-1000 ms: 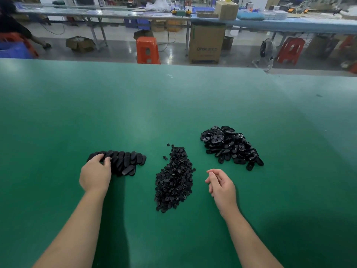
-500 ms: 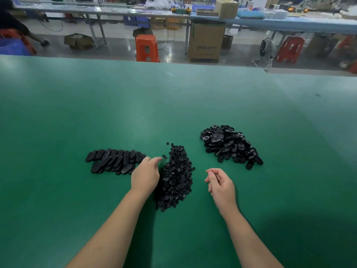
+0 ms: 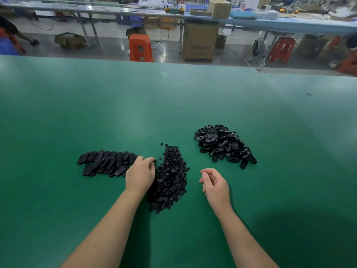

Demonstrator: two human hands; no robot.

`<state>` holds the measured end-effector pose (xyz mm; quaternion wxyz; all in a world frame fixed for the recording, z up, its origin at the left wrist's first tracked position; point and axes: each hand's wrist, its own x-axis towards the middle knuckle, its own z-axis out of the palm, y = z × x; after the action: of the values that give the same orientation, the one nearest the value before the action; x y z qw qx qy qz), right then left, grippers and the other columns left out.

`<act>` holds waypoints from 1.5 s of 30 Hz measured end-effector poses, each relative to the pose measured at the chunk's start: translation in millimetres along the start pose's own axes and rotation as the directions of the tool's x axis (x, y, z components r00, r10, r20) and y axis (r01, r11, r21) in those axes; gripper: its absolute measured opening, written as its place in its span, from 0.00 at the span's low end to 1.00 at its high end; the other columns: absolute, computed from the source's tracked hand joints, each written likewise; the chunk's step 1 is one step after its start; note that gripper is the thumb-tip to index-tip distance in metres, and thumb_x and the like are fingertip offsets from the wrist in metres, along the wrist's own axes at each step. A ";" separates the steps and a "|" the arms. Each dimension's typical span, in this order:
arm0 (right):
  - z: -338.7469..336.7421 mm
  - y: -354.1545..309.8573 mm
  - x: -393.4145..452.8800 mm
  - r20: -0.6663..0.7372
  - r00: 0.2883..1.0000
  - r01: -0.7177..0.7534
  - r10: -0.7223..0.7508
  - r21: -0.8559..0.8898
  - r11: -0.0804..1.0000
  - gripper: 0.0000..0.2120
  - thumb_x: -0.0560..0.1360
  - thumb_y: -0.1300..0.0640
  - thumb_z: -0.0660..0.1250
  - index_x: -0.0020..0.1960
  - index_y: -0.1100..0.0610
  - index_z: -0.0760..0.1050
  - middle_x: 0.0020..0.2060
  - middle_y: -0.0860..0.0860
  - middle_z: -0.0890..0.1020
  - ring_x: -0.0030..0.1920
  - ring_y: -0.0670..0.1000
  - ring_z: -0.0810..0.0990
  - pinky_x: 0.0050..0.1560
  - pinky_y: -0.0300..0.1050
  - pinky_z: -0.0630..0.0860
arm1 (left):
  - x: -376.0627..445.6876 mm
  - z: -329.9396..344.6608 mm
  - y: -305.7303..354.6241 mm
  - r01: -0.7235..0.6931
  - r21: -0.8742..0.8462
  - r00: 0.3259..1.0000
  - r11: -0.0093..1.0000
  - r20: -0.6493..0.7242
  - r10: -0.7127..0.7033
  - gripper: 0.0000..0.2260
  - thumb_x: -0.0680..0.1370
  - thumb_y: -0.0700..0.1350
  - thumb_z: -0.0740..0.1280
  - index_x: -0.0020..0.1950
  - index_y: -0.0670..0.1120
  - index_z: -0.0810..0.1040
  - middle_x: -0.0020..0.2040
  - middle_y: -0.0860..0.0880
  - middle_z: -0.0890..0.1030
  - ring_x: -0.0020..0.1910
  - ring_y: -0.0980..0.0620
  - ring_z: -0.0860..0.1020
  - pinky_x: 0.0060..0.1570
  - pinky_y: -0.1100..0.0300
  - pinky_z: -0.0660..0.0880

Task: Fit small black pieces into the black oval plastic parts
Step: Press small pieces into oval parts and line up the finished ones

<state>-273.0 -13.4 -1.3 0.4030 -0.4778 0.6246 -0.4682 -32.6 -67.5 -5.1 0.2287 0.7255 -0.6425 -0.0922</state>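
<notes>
A heap of small black pieces (image 3: 172,176) lies on the green table (image 3: 135,113) in front of me. My left hand (image 3: 140,174) rests at the heap's left edge, its fingers curled down onto the pieces; whether they pinch one is hidden. To its left, black oval parts (image 3: 105,162) lie face down in overlapping rows. A loose pile of black oval parts (image 3: 224,145) sits at the right, hollow sides showing. My right hand (image 3: 215,185) rests on the table between the heap and that pile, with fingers loosely curled and nothing in it.
Beyond the table's far edge are an orange stool (image 3: 140,47), a cardboard box (image 3: 200,42), a red stool (image 3: 282,49) and a long blue bench (image 3: 270,24) with clutter.
My left hand has left the rows of oval parts, moved right to the heap of small pieces, and curled its fingers there. My right hand has stayed put.
</notes>
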 end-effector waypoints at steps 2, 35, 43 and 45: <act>1.1 0.8 0.2 0.003 1.000 -0.004 0.004 -0.004 1.000 0.08 0.83 0.58 0.64 0.48 0.49 0.79 0.35 0.45 0.82 0.29 0.45 0.72 0.30 0.41 0.70 | -9.1 2.9 -3.4 0.005 -0.075 0.997 0.997 -0.072 -0.010 0.09 0.81 0.42 0.64 0.55 0.45 0.84 0.41 0.52 0.75 0.33 0.53 0.74 0.30 0.59 0.68; -39.6 -2.5 53.8 0.198 0.951 0.295 -0.238 -0.814 0.500 0.09 0.81 0.55 0.65 0.58 0.54 0.82 0.55 0.49 0.78 0.56 0.51 0.74 0.49 0.43 0.75 | -2.9 8.6 -3.5 0.046 -0.046 0.993 0.998 -0.102 -0.050 0.08 0.79 0.49 0.69 0.41 0.49 0.79 0.36 0.55 0.73 0.30 0.60 0.72 0.27 0.63 0.64; -48.8 -1.3 67.9 0.140 0.980 0.192 -0.138 -0.836 0.515 0.17 0.82 0.57 0.64 0.70 0.55 0.75 0.61 0.51 0.72 0.58 0.52 0.74 0.51 0.42 0.71 | -2.5 13.0 -8.0 0.022 -0.024 0.990 0.999 -0.137 -0.025 0.06 0.80 0.48 0.69 0.49 0.48 0.85 0.37 0.55 0.72 0.31 0.56 0.72 0.28 0.62 0.63; -51.7 -2.8 72.3 0.149 0.981 0.193 -0.126 -0.835 0.515 0.15 0.82 0.56 0.64 0.68 0.54 0.76 0.60 0.51 0.72 0.57 0.52 0.75 0.50 0.42 0.71 | -1.9 13.6 -8.2 0.019 -0.019 0.990 1.000 -0.140 -0.022 0.06 0.80 0.48 0.69 0.47 0.48 0.84 0.37 0.55 0.72 0.31 0.58 0.71 0.27 0.62 0.62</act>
<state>-337.3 -73.8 9.6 0.0979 -0.6839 0.7120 -0.1252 -31.4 -68.0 -21.0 0.2787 0.7348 -0.6165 -0.0490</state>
